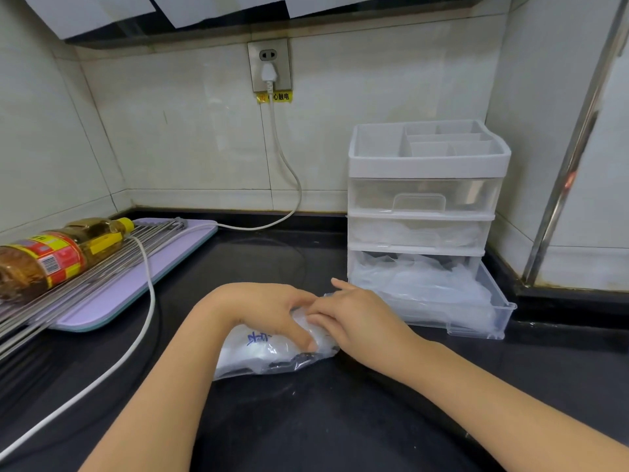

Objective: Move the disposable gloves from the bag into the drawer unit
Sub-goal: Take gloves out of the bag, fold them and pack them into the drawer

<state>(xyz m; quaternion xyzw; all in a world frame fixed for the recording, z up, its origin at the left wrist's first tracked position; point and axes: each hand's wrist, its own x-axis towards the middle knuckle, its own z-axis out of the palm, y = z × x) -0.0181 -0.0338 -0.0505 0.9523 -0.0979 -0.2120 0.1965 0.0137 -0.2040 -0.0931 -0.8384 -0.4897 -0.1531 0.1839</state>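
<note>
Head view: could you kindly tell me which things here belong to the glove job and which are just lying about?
Job: bag of gloves, gripped by the left hand and touched by the right hand; drawer unit; its open bottom drawer.
Lying about: oil bottle, purple board, metal rods, white cable, wall socket.

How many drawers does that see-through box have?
3, stacked in the drawer unit: top drawer shut, middle drawer shut with something clear inside, bottom drawer pulled open with gloves in it. None seem hidden.
</note>
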